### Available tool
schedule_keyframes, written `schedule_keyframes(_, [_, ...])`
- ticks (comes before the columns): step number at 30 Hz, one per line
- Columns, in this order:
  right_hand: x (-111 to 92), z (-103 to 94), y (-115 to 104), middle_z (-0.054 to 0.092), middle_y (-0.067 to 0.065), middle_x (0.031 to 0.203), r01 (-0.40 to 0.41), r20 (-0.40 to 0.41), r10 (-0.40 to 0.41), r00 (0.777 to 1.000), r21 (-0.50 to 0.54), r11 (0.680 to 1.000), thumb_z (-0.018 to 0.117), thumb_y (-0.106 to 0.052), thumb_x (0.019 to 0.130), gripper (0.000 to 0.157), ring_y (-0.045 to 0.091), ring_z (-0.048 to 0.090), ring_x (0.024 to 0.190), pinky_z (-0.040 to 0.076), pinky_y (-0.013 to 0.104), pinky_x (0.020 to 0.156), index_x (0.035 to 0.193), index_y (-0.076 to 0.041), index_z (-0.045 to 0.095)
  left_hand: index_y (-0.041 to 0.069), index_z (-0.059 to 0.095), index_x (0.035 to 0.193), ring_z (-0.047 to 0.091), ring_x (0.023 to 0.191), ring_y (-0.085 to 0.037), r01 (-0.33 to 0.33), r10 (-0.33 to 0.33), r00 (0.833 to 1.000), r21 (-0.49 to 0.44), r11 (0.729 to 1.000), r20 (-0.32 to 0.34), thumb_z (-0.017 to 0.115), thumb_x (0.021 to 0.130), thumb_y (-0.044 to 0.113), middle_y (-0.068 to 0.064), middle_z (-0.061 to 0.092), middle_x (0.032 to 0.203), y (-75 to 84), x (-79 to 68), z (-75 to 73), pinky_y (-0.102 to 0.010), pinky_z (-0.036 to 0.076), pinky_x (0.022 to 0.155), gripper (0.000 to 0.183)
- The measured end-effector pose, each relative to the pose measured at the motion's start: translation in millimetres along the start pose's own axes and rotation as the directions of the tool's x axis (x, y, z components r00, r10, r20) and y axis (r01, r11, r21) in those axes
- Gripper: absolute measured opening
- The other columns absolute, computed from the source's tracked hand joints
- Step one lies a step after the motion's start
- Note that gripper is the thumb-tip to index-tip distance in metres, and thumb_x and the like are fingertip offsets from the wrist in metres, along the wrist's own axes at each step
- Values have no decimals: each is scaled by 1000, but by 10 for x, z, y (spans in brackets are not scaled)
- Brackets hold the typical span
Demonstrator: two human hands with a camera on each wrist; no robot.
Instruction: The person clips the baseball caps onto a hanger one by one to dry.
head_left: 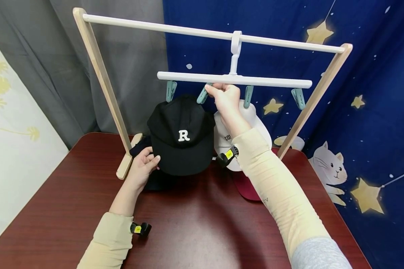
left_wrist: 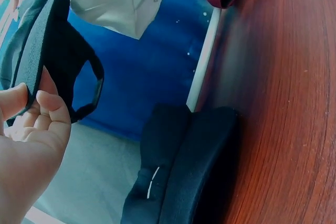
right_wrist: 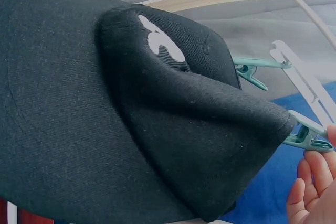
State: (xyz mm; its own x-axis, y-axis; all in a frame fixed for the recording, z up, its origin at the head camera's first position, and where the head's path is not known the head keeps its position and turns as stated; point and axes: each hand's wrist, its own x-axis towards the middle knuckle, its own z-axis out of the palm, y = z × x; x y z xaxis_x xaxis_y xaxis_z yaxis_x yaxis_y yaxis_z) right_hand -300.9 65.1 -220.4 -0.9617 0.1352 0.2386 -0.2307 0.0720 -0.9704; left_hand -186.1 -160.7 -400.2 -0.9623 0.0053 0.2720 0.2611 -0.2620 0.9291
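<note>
A black cap (head_left: 183, 134) with a white letter R hangs in front of the white clip hanger (head_left: 266, 80). My left hand (head_left: 143, 166) pinches the side of its brim, thumb in front, as the left wrist view shows with the brim (left_wrist: 39, 40). My right hand (head_left: 227, 101) grips a green clip (head_left: 203, 95) on the hanger. In the right wrist view this clip (right_wrist: 307, 136) meets a folded corner of the cap's crown. Another green clip (head_left: 171, 90) is at the crown's other side. A white cap (head_left: 260, 129) hangs behind my right forearm, close to a third clip (head_left: 248, 96).
The hanger hooks onto the white rail of a wooden-sided rack (head_left: 99, 71) on the reddish-brown table (head_left: 188, 231). A dark cap (left_wrist: 173, 171) and a red cap (head_left: 247, 185) lie on the table. One more clip (head_left: 298, 98) hangs at the right. Curtains (head_left: 202, 48) are behind.
</note>
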Motion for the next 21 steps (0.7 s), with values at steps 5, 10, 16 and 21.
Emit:
schedule_keyframes(5, [-13, -6, -2, 63, -1, 71, 11, -5, -11, 1000, -2, 1000, 74, -14, 84, 12, 13, 58, 73, 42, 25, 64, 78, -7, 67, 6, 51, 108, 54, 64, -8, 7, -7, 1000, 0, 1000, 9, 50, 95, -9, 4, 63, 73, -6, 8, 26, -23, 47, 62, 19])
schedule_keyframes(10, [-11, -17, 7, 63, -1, 71, 14, -14, -15, 1000, -10, 1000, 75, -15, 83, 13, 13, 56, 71, 42, 25, 64, 79, -6, 66, 4, 50, 109, 54, 63, -7, 3, -3, 1000, -1, 1000, 4, 49, 94, -9, 4, 64, 74, 1, 25, 65, -21, 46, 61, 20])
schedule_keyframes(16, [-14, -20, 19, 62, -1, 70, 32, -19, -32, 999, -16, 999, 75, -14, 83, 13, 12, 55, 69, 41, 25, 63, 78, -6, 67, 5, 50, 108, 54, 64, -7, 1, 0, 1000, -5, 1000, 9, 48, 94, -10, 4, 64, 74, 6, 43, 107, -20, 46, 62, 21])
schedule_keyframes(21, [-35, -34, 31, 65, 0, 74, 38, 0, -38, 999, -26, 999, 75, -18, 83, 16, 13, 59, 72, 45, 28, 64, 86, -4, 69, 5, 49, 109, 54, 64, -7, 7, -7, 1000, -2, 1000, 6, 48, 95, -10, 4, 63, 73, -3, 48, 130, -21, 46, 62, 21])
